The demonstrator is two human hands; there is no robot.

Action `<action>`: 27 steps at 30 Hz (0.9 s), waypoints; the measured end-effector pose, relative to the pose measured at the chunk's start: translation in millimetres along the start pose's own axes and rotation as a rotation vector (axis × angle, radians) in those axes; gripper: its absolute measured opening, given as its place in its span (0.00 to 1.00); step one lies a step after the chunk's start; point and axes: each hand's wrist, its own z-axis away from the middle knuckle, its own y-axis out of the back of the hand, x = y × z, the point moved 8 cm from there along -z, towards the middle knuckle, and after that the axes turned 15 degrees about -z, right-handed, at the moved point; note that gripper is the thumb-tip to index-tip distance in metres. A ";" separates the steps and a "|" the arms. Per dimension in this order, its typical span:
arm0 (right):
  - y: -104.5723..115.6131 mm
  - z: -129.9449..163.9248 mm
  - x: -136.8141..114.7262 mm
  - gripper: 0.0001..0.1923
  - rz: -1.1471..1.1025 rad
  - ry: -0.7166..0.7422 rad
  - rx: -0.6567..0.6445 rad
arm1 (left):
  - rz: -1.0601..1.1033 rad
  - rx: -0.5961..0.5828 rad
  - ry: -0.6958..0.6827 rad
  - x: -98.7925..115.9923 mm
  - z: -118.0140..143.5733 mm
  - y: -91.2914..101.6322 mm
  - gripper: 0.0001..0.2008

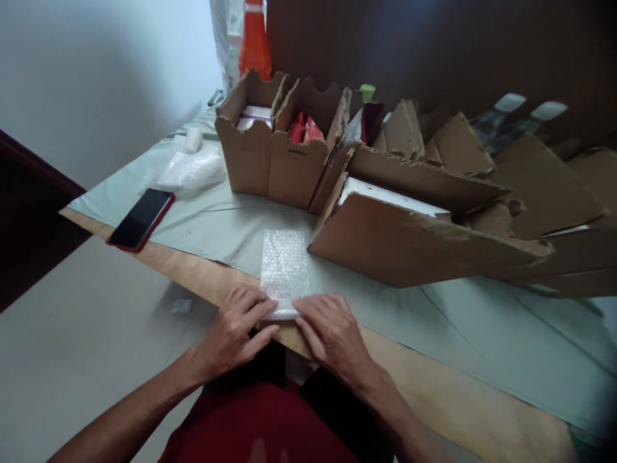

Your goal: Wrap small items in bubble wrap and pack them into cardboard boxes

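Note:
A strip of clear bubble wrap (285,262) lies on the table, pointing away from me. Its near end is folded or rolled into a thicker band at the table's front edge. My left hand (243,325) grips the left end of that band, thumb on the near side and fingers on top. At the right end, my right hand (332,331) holds it the same way. Whether anything is wrapped inside the band I cannot tell.
Cardboard boxes (357,247) stand close beyond the bubble wrap, running off to the right. A phone (142,218) in a red case lies at the left edge. Crumpled bubble wrap (195,166) sits behind it. An orange bottle (255,45) and clear bottles (504,116) stand at the back.

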 end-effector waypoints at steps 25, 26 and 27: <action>-1.9 -7.5 -7.5 0.16 0.270 -0.045 0.078 | -0.149 0.029 0.136 -28.8 -29.6 -12.5 0.13; -6.2 -10.8 -6.7 0.16 0.282 -0.036 0.045 | -0.145 0.061 0.165 -31.6 -30.6 -11.3 0.13; -8.5 -14.1 -4.4 0.15 0.280 -0.037 0.028 | -0.115 0.097 0.206 -33.9 -29.3 -8.3 0.14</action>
